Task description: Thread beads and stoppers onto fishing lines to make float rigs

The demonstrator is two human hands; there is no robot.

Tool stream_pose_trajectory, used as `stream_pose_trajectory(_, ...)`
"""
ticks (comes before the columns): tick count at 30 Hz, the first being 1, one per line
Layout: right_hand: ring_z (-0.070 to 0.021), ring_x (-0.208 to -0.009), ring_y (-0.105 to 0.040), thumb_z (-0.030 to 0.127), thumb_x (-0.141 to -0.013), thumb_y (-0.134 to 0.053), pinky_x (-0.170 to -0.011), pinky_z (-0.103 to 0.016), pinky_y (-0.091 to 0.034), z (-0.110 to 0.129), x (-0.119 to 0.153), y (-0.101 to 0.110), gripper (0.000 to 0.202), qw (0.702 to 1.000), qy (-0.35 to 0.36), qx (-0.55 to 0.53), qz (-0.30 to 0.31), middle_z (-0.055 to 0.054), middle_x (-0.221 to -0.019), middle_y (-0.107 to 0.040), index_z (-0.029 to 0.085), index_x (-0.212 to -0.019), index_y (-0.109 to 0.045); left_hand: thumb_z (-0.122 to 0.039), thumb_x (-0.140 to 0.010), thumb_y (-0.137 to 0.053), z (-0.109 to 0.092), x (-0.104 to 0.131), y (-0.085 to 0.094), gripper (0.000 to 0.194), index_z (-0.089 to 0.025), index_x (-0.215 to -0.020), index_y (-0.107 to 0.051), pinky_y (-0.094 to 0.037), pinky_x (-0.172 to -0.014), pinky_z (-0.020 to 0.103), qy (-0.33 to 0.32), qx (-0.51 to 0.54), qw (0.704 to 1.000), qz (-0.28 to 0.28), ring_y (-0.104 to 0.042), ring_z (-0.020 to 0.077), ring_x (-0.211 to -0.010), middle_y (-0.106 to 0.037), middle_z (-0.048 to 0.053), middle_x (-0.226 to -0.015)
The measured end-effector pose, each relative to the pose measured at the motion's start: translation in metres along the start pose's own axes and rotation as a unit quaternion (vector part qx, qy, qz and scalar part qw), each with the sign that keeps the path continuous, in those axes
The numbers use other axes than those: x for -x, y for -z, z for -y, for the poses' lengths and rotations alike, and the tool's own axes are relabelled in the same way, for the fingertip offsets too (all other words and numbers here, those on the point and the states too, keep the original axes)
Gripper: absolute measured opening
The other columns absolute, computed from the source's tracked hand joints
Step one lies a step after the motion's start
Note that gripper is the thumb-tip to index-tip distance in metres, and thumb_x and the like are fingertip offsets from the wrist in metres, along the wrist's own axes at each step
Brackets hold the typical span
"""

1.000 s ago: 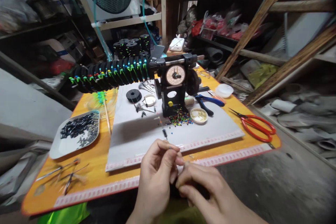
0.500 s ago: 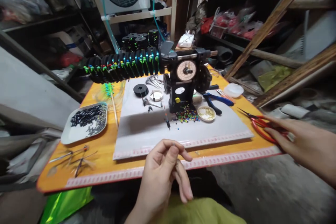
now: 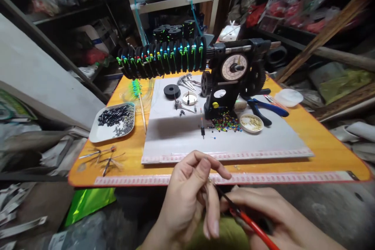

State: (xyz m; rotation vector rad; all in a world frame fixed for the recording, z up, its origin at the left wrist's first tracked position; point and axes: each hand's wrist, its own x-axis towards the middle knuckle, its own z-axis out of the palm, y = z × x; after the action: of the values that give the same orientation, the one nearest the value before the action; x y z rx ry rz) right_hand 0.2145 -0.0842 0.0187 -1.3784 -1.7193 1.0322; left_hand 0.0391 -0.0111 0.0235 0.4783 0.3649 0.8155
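My left hand (image 3: pixel 189 191) is raised at the table's near edge with thumb and forefinger pinched together. A tiny shiny bit shows by its fingers, too small to name. My right hand (image 3: pixel 265 205) is wrapped round red-handled needle-nose pliers (image 3: pixel 254 224). Their thin dark jaws point up and left, close to the left fingers. Beyond the hands, a small black float-like piece with an orange tip (image 3: pixel 202 131) rests on the white board (image 3: pixel 178 146). Past it are loose coloured beads (image 3: pixel 225 122) and a round dish of gold bits (image 3: pixel 251 124).
A black winding machine with a dial (image 3: pixel 234 67) carries a row of black spools (image 3: pixel 161 60) over the board. On the left stand a tray of black pieces (image 3: pixel 96 134) and wire-like bits (image 3: pixel 109 162). Blue-handled pliers (image 3: pixel 272 108) lie at right. A tape ruler (image 3: pixel 272 178) edges the table.
My right hand has picked the red pliers up from the table's right side and brought them to my left hand. The view has turned right; the left hand keeps its pinch.
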Motion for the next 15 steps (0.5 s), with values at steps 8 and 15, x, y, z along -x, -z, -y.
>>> stream_pose_trajectory(8, -0.0231, -0.08, -0.072, 0.061, -0.08, -0.068, -0.067, -0.029, -0.061, 0.0071, -0.0113, -0.004, 0.038, 0.994, -0.072, -0.07, 0.031, -0.009, -0.094, -0.076, 0.03, -0.098, -0.08, -0.032, -0.102, -0.045, -0.0021, 0.0015, 0.0037, 0.029, -0.015, -0.09, -0.066, -0.049, -0.044, 0.014, -0.008, 0.004, 1.0, 0.016, -0.052, 0.0019, -0.027, -0.067, -0.003, -0.056)
stream_pose_trajectory(15, -0.0239, -0.082, -0.071, 0.062, -0.084, -0.063, -0.074, -0.035, -0.059, 0.0068, -0.0127, -0.0037, 0.038, 0.992, -0.045, -0.097, 0.064, -0.008, -0.085, -0.074, 0.03, -0.095, -0.08, -0.032, -0.101, -0.048, -0.0027, 0.0004, 0.0043, 0.027, -0.015, -0.091, -0.065, -0.049, -0.043, 0.012, -0.005, 0.004, 1.0, 0.012, -0.059, 0.0023, -0.032, -0.073, 0.0, -0.078)
